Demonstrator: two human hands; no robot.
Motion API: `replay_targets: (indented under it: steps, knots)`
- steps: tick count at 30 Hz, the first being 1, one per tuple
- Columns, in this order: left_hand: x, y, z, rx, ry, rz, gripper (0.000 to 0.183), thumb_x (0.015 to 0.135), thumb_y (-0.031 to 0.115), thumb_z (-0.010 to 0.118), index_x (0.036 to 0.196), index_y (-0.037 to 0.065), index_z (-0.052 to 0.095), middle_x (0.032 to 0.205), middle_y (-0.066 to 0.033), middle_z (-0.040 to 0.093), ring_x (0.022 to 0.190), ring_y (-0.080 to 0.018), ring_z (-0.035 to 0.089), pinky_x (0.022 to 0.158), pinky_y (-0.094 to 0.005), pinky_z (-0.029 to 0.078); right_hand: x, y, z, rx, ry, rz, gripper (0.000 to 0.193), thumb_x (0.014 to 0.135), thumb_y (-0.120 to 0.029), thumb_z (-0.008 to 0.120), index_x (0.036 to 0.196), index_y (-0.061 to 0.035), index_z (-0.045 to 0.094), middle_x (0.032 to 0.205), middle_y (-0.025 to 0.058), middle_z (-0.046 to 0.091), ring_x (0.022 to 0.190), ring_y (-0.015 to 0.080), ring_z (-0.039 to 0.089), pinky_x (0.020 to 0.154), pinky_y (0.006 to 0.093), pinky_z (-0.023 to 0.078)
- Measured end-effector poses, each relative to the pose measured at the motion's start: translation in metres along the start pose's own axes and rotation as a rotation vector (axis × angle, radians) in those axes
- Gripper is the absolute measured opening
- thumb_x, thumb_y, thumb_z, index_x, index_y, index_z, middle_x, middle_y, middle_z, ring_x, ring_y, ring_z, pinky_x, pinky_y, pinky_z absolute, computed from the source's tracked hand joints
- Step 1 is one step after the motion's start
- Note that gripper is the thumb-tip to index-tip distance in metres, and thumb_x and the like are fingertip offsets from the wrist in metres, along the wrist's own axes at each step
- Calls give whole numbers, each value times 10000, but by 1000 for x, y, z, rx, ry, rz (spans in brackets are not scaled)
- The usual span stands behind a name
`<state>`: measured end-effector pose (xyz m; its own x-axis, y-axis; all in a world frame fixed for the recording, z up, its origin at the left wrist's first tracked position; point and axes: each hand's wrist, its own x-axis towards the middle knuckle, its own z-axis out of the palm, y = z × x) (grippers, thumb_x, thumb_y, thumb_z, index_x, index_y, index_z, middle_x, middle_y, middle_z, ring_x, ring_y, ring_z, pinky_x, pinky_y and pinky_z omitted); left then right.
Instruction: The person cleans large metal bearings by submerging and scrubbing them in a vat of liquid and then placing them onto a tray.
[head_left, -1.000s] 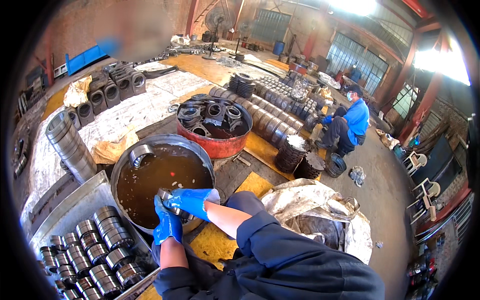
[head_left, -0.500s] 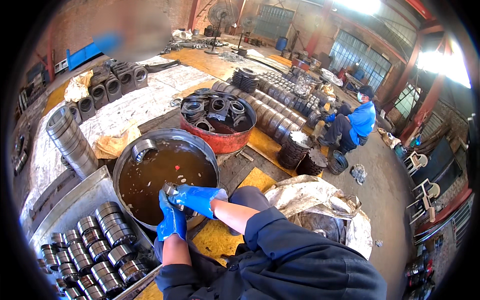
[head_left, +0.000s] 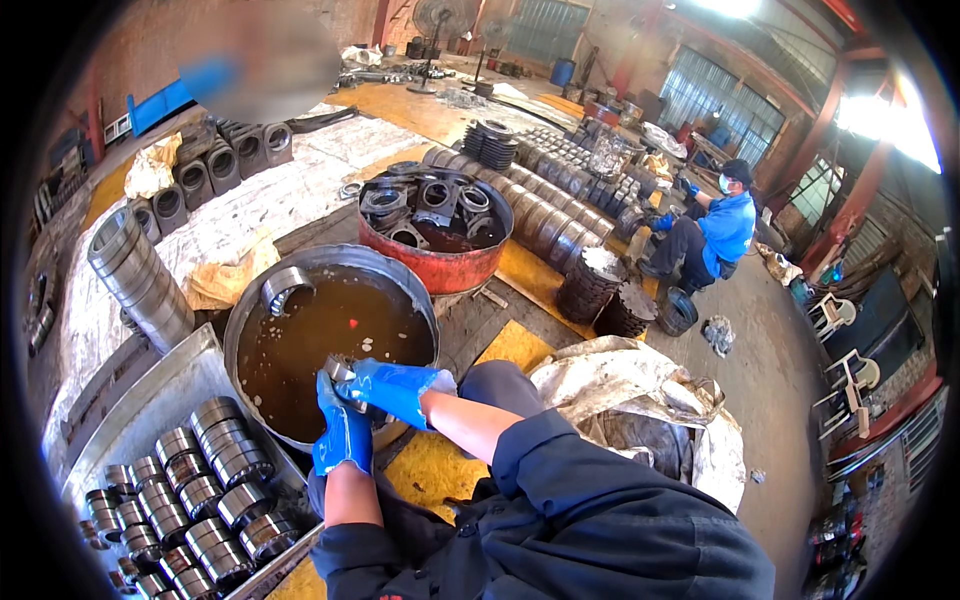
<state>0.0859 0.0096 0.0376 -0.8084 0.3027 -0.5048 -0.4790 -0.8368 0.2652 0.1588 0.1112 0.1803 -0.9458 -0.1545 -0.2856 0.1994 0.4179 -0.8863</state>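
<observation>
Both my hands wear blue rubber gloves and close on a shiny metal ring (head_left: 341,368), holding it above the near rim of a round metal tub (head_left: 232,345). My left hand (head_left: 342,432) grips it from the left, fingers pointing away from me. From the right, my right hand (head_left: 395,388) wraps over it, hiding most of the ring. Murky brown liquid (head_left: 335,320) with pale floating bits and a red speck fills the tub. Another, larger metal ring (head_left: 283,290) leans at the tub's far left wall, partly above the liquid.
At lower left, a metal tray (head_left: 125,400) carries several rows of shiny rings. A red drum (head_left: 430,275) of dark metal parts stands beyond the tub. Stacked rings (head_left: 140,275) rise at left. A crumpled white sack (head_left: 640,385) lies at right. A co-worker (head_left: 720,235) sits farther right.
My hands stay nearly in place around the ring, which has shifted slightly in their grip. The co-worker at right has raised an arm.
</observation>
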Motion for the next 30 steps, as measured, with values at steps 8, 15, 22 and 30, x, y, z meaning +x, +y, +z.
replay_targets:
  steps: [8, 15, 22, 30]
  knots:
    - [0, -3, 1, 0, 28, 5, 533, 980, 559, 525, 1192, 93, 674, 1106, -176, 713, 964, -361, 697, 875, -532, 589, -1, 11, -3, -110, 12, -153, 480, 982, -467, 556, 1250, -82, 658, 1058, 146, 735, 954, 223, 696, 812, 366, 523]
    - [-10, -2, 7, 19, 18, -34, 585, 965, 593, 523, 1238, 93, 657, 1140, -175, 710, 977, -367, 693, 897, -523, 577, -6, 0, -5, -73, 21, -80, 470, 958, -436, 572, 1255, -82, 662, 1045, 155, 740, 913, 243, 713, 792, 368, 538]
    - [0, 8, 0, 8, 22, 8, 550, 988, 558, 508, 1260, 101, 648, 1163, -169, 701, 1001, -363, 686, 909, -530, 568, 7, 8, 4, -1, 74, -83, 416, 907, -360, 663, 1200, -68, 707, 1006, 185, 748, 899, 268, 729, 794, 386, 546]
    - [1, 6, 0, 38, 61, -1, 517, 995, 538, 507, 1257, 116, 652, 1151, -157, 705, 993, -354, 688, 904, -533, 567, 40, 35, 6, -63, 38, 18, 436, 895, -329, 716, 1241, -65, 692, 1061, 198, 742, 998, 300, 715, 890, 410, 530]
